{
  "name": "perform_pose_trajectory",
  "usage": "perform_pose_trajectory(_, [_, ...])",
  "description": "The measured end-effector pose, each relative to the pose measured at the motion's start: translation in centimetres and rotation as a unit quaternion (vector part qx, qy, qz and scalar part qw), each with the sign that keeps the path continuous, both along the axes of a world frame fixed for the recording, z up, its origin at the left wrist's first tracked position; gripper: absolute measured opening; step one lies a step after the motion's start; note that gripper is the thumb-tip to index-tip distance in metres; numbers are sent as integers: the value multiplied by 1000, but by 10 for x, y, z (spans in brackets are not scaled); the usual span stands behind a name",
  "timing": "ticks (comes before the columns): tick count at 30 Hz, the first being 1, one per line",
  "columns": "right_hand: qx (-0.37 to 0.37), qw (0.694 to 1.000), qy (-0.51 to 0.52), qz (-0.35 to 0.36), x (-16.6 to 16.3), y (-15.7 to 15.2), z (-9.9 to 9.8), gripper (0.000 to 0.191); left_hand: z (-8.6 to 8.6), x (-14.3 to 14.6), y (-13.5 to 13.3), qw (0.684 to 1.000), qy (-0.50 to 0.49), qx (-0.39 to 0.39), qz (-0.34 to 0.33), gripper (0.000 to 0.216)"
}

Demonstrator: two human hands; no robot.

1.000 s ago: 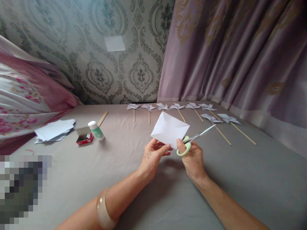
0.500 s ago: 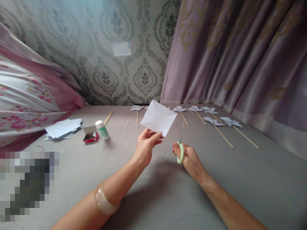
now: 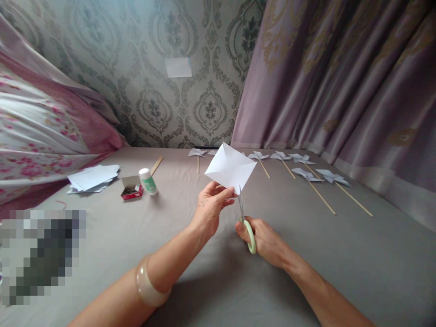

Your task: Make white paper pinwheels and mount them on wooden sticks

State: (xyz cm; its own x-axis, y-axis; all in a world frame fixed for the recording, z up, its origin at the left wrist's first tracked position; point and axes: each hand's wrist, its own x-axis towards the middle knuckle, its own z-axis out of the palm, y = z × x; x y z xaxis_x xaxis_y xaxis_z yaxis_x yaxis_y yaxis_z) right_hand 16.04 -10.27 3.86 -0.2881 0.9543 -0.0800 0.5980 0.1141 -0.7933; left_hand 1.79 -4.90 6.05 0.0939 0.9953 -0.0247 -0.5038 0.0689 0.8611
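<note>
A square sheet of white paper (image 3: 230, 167) with diagonal creases is pinched by its lower edge in my left hand (image 3: 213, 206), thumb on the near face. It is held up above the grey cloth, one corner pointing up. My right hand (image 3: 264, 238) grips scissors (image 3: 250, 236) with pale green handles. Their blades point upward and meet the paper's bottom corner, close to my left thumb. Whether the blades are parted there is too small to tell.
Paper pinwheels on sticks (image 3: 313, 184) lie along the back and right. At the left are a stack of white paper (image 3: 93, 178), an open red box (image 3: 132, 191) of small metal pieces, a white-and-green bottle (image 3: 149, 182) and wooden sticks (image 3: 157, 165). Patterned wallpaper and curtains stand behind.
My right hand has brought the scissors left and down, from beside the paper to its bottom corner. My left hand keeps hold of the paper. The view has shifted slightly.
</note>
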Motion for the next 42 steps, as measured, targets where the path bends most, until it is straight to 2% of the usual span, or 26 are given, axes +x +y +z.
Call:
perform_pose_trajectory(16, [-15,999,28,-43,0,3,-2,49,-5,2,0,1000,-3,2,6,25])
perform_pose_trajectory(42, [11,995,6,-103,-3,4,-4,52,-7,2,1,1000,-6,9,10,29])
